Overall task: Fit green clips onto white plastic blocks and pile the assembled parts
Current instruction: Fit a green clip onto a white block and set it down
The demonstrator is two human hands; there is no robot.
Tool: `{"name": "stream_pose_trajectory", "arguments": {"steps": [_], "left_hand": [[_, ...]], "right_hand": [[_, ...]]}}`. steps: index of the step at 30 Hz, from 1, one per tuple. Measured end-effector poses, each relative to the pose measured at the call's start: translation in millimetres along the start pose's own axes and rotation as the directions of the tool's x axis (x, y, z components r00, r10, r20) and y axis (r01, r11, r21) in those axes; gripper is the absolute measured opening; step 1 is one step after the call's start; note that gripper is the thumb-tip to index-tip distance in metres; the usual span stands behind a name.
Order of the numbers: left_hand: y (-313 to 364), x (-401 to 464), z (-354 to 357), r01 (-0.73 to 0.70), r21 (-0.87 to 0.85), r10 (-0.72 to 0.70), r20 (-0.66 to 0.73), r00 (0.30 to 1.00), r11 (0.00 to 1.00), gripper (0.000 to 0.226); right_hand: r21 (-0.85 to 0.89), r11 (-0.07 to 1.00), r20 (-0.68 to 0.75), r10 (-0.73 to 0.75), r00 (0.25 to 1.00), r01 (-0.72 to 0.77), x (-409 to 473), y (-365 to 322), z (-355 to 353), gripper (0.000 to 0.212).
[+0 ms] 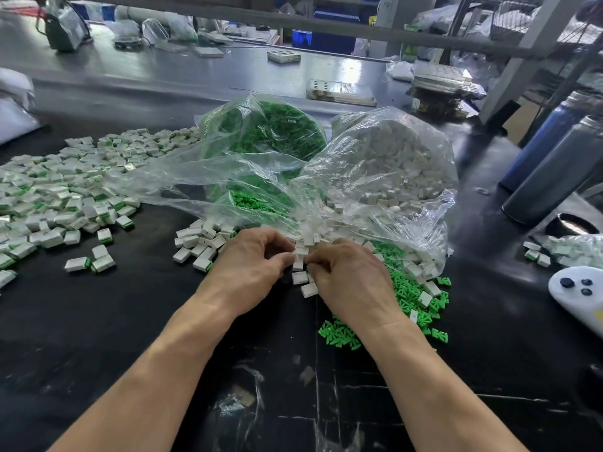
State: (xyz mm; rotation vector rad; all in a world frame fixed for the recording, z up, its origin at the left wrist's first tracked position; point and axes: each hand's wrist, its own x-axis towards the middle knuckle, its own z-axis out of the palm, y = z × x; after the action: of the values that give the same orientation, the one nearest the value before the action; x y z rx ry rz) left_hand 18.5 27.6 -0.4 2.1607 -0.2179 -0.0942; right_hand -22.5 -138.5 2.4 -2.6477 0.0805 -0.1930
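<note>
My left hand [253, 265] and my right hand [350, 275] meet at the middle of the black table, fingers curled, both pinching a white plastic block [298, 256] between them. Loose white blocks [305, 283] lie just below the fingers. Green clips [414, 298] are scattered to the right of my right hand. A clear bag of green clips [270, 132] and a clear bag of white blocks [391, 164] stand behind my hands. Assembled parts [65, 197] form a wide pile at the left.
Two dark bottles [551, 164] stand at the right. A white game controller [577, 295] lies at the right edge beside a small bag of assembled parts [567, 252]. Trays and boxes sit on the far grey bench [163, 70]. The black table [98, 321] shows bare in front.
</note>
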Motion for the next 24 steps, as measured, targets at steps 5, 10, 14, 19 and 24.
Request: {"name": "stream_pose_trajectory", "arguments": {"steps": [5, 10, 14, 19, 24], "left_hand": [[0.8, -0.6, 0.0, 0.005, 0.003, -0.005, 0.006, 1.0, 1.0, 0.007], [1.6, -1.6, 0.9, -0.005, 0.01, 0.005, 0.008, 1.0, 1.0, 0.008], [1.8, -2.7, 0.8, -0.014, -0.002, 0.014, 0.0, 1.0, 1.0, 0.007], [2.8, -2.6, -0.8, -0.03, -0.179, 0.033, 0.013, 0.999, 0.983, 0.004], [2.8, -1.2, 0.2, 0.003, -0.45, 0.043, 0.092, 0.995, 0.893, 0.005]], "right_hand": [[-0.056, 0.998, -0.008, -0.002, 1.0, 0.001, -2.6, -0.6, -0.1, 0.02], [-0.07, 0.997, -0.025, 0.037, 0.999, -0.039, -1.4, -6.6, 0.8, 0.02], [-0.069, 0.996, -0.026, 0.06, 0.998, -0.061, 1.6, -7.3, 1.1, 0.021], [0.004, 0.999, -0.096, 0.037, 0.995, -0.037, 1.0, -3.6, 0.8, 0.025], [0.691, 0.723, -0.159, 0.152, 0.976, -0.001, -4.7, 3.1, -4.3, 0.018]]}}
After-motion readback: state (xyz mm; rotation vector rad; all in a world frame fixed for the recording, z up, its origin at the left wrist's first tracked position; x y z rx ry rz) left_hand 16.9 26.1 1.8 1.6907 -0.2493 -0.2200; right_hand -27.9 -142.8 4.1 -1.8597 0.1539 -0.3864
